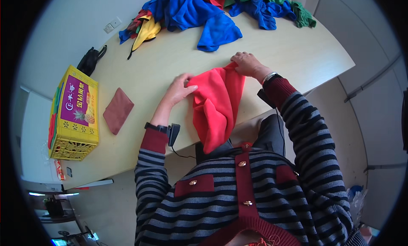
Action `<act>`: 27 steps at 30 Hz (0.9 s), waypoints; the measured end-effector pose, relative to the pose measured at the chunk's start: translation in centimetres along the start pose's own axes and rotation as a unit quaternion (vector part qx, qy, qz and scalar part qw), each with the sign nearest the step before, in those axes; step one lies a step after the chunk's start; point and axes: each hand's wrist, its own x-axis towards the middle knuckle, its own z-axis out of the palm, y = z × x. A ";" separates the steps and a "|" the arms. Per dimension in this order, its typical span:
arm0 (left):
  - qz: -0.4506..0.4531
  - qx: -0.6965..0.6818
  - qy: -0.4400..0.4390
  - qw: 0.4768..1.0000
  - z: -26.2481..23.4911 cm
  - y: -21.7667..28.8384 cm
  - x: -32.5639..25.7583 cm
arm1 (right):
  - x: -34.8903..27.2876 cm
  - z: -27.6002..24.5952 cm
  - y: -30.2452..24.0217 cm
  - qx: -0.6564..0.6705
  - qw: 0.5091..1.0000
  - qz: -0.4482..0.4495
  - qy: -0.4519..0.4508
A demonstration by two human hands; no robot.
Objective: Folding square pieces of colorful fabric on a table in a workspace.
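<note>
A red cloth garment (214,101) hangs over the table's near edge, its lower part drooping towards my lap. At its upper left corner my left hand (180,89) has the fabric between thumb and fingers. My right hand (247,65) pinches the upper right corner, fingers bent over the edge. Folds run down the middle of the cloth, and its exact kind cannot be made out. To the left of my left hand lies a flat, folded brownish-pink cloth (118,111).
Blue garments (187,12), green garments (304,14) and a yellow one (148,31) are heaped along the table's far side. A yellow crate (76,146) holding folded cloth stands at the left, with a black bag (90,61) behind it. The wooden table (297,54) ends close to my body.
</note>
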 end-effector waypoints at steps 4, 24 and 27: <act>-0.013 -0.140 -0.011 0.990 -2.0 -0.9 0.3 | -0.8 -2.0 0.3 -0.013 0.998 -0.013 -0.065; 0.211 0.296 0.349 0.864 -21.6 8.8 5.2 | -4.0 -23.8 -2.4 0.035 0.839 -0.172 0.514; 0.176 0.251 0.277 0.911 -16.9 6.5 0.4 | -7.8 -18.6 -1.7 -0.035 0.869 -0.216 0.444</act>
